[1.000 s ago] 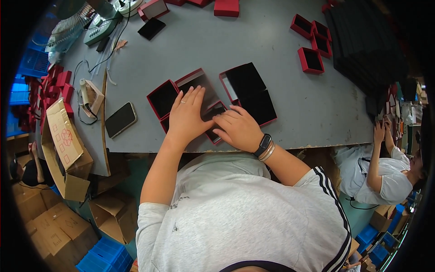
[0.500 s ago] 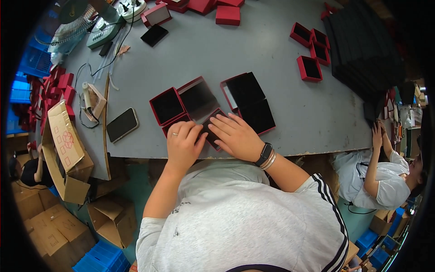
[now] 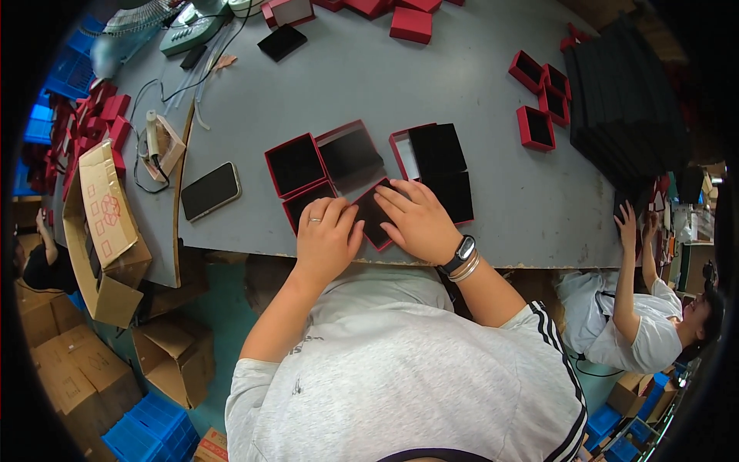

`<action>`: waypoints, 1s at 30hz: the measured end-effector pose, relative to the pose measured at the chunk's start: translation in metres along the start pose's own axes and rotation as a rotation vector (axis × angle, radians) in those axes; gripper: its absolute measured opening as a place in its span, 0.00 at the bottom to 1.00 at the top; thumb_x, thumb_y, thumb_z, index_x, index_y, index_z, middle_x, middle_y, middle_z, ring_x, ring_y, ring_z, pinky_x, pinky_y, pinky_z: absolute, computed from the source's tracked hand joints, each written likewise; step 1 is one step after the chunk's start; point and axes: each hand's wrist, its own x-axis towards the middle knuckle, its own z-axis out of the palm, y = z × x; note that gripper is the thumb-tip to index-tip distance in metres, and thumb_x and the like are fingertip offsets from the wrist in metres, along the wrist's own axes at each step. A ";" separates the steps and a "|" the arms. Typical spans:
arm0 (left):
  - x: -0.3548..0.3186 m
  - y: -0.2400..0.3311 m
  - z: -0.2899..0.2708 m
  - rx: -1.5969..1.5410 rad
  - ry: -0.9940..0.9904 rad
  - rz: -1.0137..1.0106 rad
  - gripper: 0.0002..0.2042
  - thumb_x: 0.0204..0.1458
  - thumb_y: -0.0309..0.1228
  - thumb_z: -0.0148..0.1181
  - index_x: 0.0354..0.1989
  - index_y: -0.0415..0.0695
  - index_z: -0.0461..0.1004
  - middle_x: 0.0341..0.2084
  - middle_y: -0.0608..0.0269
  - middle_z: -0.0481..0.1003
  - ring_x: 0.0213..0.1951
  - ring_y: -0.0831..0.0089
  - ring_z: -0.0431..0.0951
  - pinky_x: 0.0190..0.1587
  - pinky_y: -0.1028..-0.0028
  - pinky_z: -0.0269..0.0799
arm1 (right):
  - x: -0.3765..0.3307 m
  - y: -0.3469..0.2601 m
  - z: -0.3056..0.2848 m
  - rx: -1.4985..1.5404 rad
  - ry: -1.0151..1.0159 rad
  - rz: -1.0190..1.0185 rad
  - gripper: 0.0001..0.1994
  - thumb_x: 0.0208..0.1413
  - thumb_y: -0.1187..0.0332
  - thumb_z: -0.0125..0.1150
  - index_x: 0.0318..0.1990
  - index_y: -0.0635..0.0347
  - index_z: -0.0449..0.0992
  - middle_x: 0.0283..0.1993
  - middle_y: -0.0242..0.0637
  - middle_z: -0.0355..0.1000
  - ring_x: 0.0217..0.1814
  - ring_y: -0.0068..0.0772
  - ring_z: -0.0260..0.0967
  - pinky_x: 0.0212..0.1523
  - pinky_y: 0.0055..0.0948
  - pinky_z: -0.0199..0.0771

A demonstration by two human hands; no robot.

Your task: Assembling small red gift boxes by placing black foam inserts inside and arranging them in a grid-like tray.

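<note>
A small red box with a black insert (image 3: 372,219) lies between my hands at the table's front edge. My right hand (image 3: 425,225) lies over its right side, fingers stretched out and thumb apart on the insert. At its left side rests my left hand (image 3: 329,235), fingers slightly bent, thumb apart, partly covering another red box with a black inside (image 3: 302,202). Behind that stands a red box with a black insert (image 3: 295,165), beside a red-edged box with a shiny dark inside (image 3: 348,158). Black pads (image 3: 437,148) lie across a red-rimmed box on the right, partly hidden by my right hand.
A phone (image 3: 210,191) lies left, near a corded tool on a holder (image 3: 156,146). Several red boxes (image 3: 536,128) stand right, before a tall stack of black sheets (image 3: 625,115). A black pad (image 3: 282,43) lies far back. Another person (image 3: 627,296) sits right.
My hands have spread slightly apart, baring more of the black insert between them. My right fingers have shifted toward the box's far right edge. The whole view has shifted a little.
</note>
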 end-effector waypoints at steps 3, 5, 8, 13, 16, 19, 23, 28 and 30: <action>0.002 0.002 -0.006 0.050 0.002 0.014 0.12 0.48 0.32 0.67 0.40 0.42 0.80 0.45 0.61 0.75 0.51 0.61 0.71 0.56 0.60 0.67 | 0.005 0.002 -0.004 0.004 -0.031 0.012 0.24 0.54 0.61 0.64 0.57 0.60 0.74 0.61 0.35 0.68 0.67 0.41 0.61 0.70 0.43 0.58; 0.004 0.002 -0.009 0.041 0.030 0.071 0.12 0.47 0.31 0.67 0.40 0.43 0.80 0.44 0.63 0.75 0.51 0.63 0.72 0.58 0.59 0.66 | 0.006 0.001 -0.005 0.006 -0.037 0.004 0.23 0.53 0.62 0.65 0.56 0.60 0.74 0.60 0.36 0.69 0.67 0.42 0.61 0.70 0.43 0.58; -0.002 -0.002 -0.006 0.029 -0.031 0.211 0.12 0.46 0.29 0.66 0.41 0.44 0.81 0.44 0.64 0.76 0.51 0.66 0.73 0.61 0.59 0.65 | 0.009 0.000 -0.007 -0.022 -0.032 -0.008 0.22 0.52 0.63 0.65 0.54 0.60 0.74 0.58 0.37 0.69 0.65 0.42 0.62 0.70 0.44 0.58; -0.015 0.011 -0.007 -0.008 -0.106 0.163 0.14 0.45 0.26 0.64 0.43 0.44 0.81 0.46 0.63 0.78 0.54 0.65 0.75 0.64 0.61 0.66 | 0.005 0.004 -0.015 0.095 0.131 0.024 0.19 0.49 0.71 0.66 0.51 0.58 0.76 0.51 0.37 0.71 0.60 0.42 0.65 0.63 0.42 0.65; -0.015 0.011 -0.009 0.003 -0.124 0.165 0.14 0.46 0.26 0.64 0.44 0.44 0.80 0.46 0.63 0.78 0.55 0.65 0.74 0.64 0.61 0.66 | 0.001 0.011 -0.019 0.101 0.117 0.054 0.20 0.48 0.73 0.66 0.51 0.58 0.76 0.48 0.36 0.72 0.56 0.40 0.66 0.58 0.40 0.67; -0.017 0.010 -0.006 0.012 -0.139 0.155 0.12 0.47 0.27 0.65 0.42 0.45 0.80 0.47 0.63 0.78 0.56 0.65 0.74 0.64 0.60 0.65 | 0.008 0.001 -0.019 -0.018 0.045 0.070 0.21 0.47 0.70 0.69 0.51 0.59 0.76 0.49 0.37 0.70 0.56 0.41 0.65 0.60 0.40 0.65; -0.017 0.011 -0.006 0.015 -0.155 0.122 0.10 0.48 0.28 0.65 0.40 0.47 0.80 0.47 0.65 0.78 0.56 0.66 0.73 0.65 0.59 0.63 | 0.008 0.001 -0.006 -0.098 -0.028 0.103 0.23 0.46 0.68 0.71 0.52 0.59 0.76 0.53 0.38 0.67 0.61 0.45 0.60 0.64 0.44 0.60; -0.020 0.011 -0.003 0.010 -0.136 0.088 0.08 0.49 0.28 0.64 0.39 0.47 0.79 0.46 0.67 0.78 0.56 0.66 0.73 0.66 0.58 0.62 | 0.008 0.006 -0.004 0.015 -0.015 0.117 0.17 0.44 0.70 0.72 0.44 0.58 0.78 0.53 0.38 0.66 0.62 0.48 0.58 0.64 0.45 0.60; -0.019 0.010 -0.003 0.002 -0.141 0.082 0.08 0.49 0.28 0.64 0.39 0.47 0.79 0.46 0.67 0.78 0.56 0.66 0.73 0.66 0.58 0.62 | 0.008 0.005 -0.005 0.134 0.074 0.137 0.12 0.44 0.71 0.72 0.37 0.57 0.78 0.54 0.36 0.67 0.63 0.48 0.58 0.63 0.45 0.59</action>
